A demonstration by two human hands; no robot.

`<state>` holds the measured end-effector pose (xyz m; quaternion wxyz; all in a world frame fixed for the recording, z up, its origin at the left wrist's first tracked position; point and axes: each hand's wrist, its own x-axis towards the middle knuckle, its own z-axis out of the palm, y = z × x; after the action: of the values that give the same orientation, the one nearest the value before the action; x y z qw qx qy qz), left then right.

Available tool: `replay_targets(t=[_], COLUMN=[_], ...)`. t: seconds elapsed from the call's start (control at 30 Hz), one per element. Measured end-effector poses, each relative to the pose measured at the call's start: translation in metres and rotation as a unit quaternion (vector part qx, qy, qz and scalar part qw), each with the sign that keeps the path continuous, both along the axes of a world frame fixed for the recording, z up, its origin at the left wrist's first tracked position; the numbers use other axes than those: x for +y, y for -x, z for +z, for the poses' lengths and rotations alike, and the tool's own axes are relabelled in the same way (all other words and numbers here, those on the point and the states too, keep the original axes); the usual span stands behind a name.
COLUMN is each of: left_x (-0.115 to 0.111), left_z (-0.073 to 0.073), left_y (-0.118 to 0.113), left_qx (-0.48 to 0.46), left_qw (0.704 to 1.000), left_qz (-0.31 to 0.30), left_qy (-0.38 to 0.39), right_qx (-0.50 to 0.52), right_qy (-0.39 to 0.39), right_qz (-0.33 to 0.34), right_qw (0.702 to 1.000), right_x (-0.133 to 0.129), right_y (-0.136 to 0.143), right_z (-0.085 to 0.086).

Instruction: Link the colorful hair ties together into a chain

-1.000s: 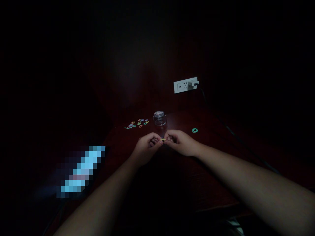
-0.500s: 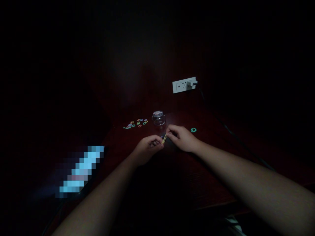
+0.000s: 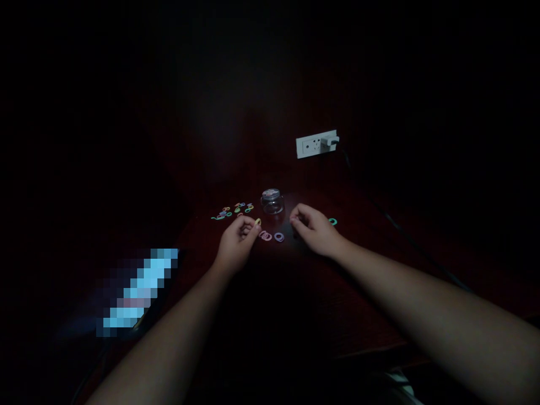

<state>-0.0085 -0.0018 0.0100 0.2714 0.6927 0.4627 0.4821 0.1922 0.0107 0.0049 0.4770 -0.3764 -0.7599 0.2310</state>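
Observation:
In the head view my left hand [image 3: 237,239] pinches a small yellow elastic hair tie [image 3: 257,222] between thumb and fingers, above the dark table. My right hand [image 3: 314,230] is closed, its thumb against curled fingers; whether anything small is in it, I cannot make out. Between the hands lie pink hair ties [image 3: 265,236] that overlap, and beside them a purple hair tie [image 3: 279,237]. Partly hidden behind my right hand is a green hair tie [image 3: 333,221].
A clear lidded jar [image 3: 272,202] stands just beyond the hands. Several colourful ties [image 3: 229,214] are scattered at its left. A blurred-out bright screen [image 3: 143,289] is at the left. On the wall, a socket [image 3: 316,144] holds a plug with a dark cable. The surroundings are very dark.
My hands have moved apart. The yellow hair tie, held between both hands before, is now only in my left hand, further left. The pink and purple ties have come into view.

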Motion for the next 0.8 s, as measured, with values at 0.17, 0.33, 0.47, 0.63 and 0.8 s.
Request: replay_targets(t=[0.17, 0.33, 0.47, 0.63, 0.8], left_x=[0.003, 0.002, -0.002, -0.006, -0.005], left_z=[-0.001, 0.0, 0.004, 0.006, 0.001], left_y=[0.003, 0.003, 0.0, -0.003, -0.004], left_qx=[-0.009, -0.012, -0.006, 0.015, 0.009], left_qw=[0.999, 0.999, 0.998, 0.999, 1.0], left_qz=[0.045, 0.046, 0.054, 0.034, -0.007], left_qy=[-0.019, -0.017, -0.012, -0.002, 0.028], right_qx=[0.075, 0.156, 0.147, 0.071, 0.006], right_qy=[-0.022, -0.037, -0.035, -0.003, 0.04], right_qz=[-0.12, -0.178, -0.141, -0.026, 0.059], right_qw=[0.99, 0.971, 0.978, 0.997, 0.997], right_x=[0.006, 0.014, 0.012, 0.006, 0.002], right_y=[-0.007, -0.015, -0.013, -0.004, 0.002], right_z=[0.002, 0.005, 0.006, 0.0, -0.003])
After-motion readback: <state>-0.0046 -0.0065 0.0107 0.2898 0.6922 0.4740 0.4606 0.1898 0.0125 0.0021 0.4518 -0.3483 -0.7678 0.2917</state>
